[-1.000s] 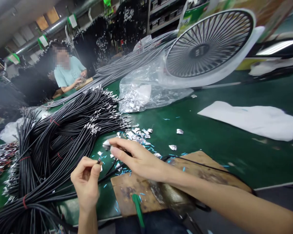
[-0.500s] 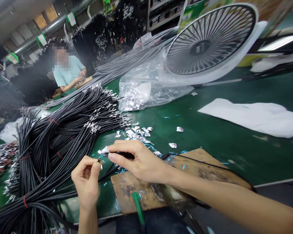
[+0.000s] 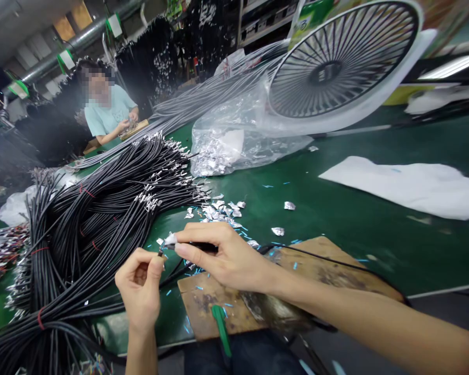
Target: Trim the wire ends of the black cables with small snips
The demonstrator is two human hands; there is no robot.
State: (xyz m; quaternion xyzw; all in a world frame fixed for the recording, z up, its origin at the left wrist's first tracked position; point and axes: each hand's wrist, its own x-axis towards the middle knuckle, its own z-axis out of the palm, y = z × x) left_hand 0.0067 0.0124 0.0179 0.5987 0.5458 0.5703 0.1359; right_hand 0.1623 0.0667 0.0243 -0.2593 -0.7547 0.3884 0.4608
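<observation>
The fingertips of the left hand (image 3: 140,289) were pinched together on the tip of a thin black cable (image 3: 172,275), right at the small metal end. Just beside it, the right hand (image 3: 222,255) had its thumb and forefinger clamped on a scrap of foil (image 3: 169,240), which touched the cable end; the other fingers were curled loosely over a second dark cable (image 3: 320,260) that ran back across a worn wooden board (image 3: 328,273). Both hands hovered over the near edge of the green table (image 3: 336,208), the pinched cable end between them, above the board's left corner.

A green-handled tool (image 3: 221,328) lay on the near side of the board. Small blue bits and loose foil pieces (image 3: 219,211) were scattered on the table just beyond the hands. To the left lay a large heap of black cables (image 3: 94,219), tied in places with red bands, their metal tips pointing toward the foil scatter.

Farther back, a clear plastic bag (image 3: 242,140) lay slumped and open on the table, holding a pile of the same crumpled foil pieces at its left end. Behind it stood a white fan (image 3: 336,67), tilted. A white sheet (image 3: 406,187) lay well apart to the right. At the far left, another person (image 3: 109,112) in a light blue shirt sat with both hands over a board of their own.
</observation>
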